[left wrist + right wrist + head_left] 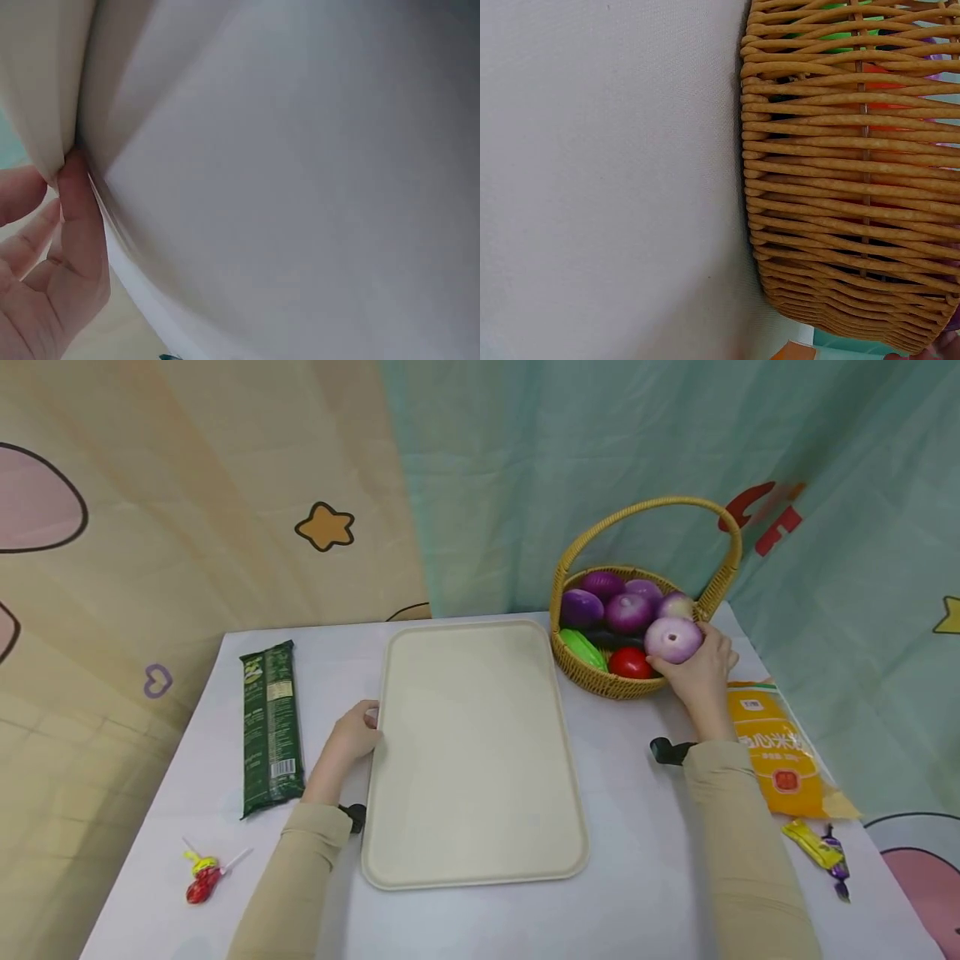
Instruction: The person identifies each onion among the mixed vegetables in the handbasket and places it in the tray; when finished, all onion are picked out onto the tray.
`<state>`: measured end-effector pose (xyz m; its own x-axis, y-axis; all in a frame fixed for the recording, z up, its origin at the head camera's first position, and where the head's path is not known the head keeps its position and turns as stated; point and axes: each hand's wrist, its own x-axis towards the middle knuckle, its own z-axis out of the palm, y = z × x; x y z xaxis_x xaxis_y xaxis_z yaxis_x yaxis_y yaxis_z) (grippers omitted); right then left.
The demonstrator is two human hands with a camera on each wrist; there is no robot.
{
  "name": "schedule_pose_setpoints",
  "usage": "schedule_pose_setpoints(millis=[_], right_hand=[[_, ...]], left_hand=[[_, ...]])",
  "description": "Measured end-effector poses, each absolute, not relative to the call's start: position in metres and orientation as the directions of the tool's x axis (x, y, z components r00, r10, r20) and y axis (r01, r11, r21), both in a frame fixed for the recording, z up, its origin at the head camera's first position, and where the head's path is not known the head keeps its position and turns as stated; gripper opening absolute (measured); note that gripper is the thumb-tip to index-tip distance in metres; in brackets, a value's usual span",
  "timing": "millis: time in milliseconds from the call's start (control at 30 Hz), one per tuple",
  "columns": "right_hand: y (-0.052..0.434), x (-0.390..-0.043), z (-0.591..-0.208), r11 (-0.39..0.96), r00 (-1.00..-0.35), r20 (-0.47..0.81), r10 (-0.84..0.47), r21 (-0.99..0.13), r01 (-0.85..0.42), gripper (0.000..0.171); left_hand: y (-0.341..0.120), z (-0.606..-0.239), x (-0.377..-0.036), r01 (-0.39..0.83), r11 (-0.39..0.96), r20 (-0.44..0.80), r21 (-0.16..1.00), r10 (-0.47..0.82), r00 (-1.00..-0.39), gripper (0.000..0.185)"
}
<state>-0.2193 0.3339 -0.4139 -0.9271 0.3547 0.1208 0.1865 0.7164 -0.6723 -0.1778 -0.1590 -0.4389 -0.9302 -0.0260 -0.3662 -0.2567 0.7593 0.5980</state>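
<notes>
Fingers of right hand [701, 672] curled round pale purple onion [672, 639], at near rim of woven wicker basket [600, 679]; more purple onions, a green piece and a red tomato [630, 663] lie just beyond the fingertips; left hand [352, 737] pinches left edge of cream rectangular plastic tray [472, 827], thumb under the rim; tray bare, so by my reading nothing moved across yet, basket contents all left.

Woven wicker, smooth plastic, matt cloth

The basket [600, 681] is rough woven wicker; the tray [472, 752] smooth matt plastic; the onion [672, 639] glossy; the worktop [645, 877] cloth-covered.
</notes>
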Motion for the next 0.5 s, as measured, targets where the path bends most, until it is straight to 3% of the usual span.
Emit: schedule_pose_setpoints(millis=[200,500], right_hand=[[0.332,-0.221,-0.414,0.701,-0.906,0.16,0.392,-0.689,0.181,0.083],[0.322,-0.221,-0.406,0.623,-0.883,0.092,0.459,-0.742,0.246,0.084]], left_hand=[[-0.158,-0.443,-0.177,-0.28,0.731,-0.37,0.623,-0.04,-0.928,0.059],[-0.163,-0.447,-0.179,-0.287,0.697,-0.361,0.657,-0.044,-0.931,0.058]])
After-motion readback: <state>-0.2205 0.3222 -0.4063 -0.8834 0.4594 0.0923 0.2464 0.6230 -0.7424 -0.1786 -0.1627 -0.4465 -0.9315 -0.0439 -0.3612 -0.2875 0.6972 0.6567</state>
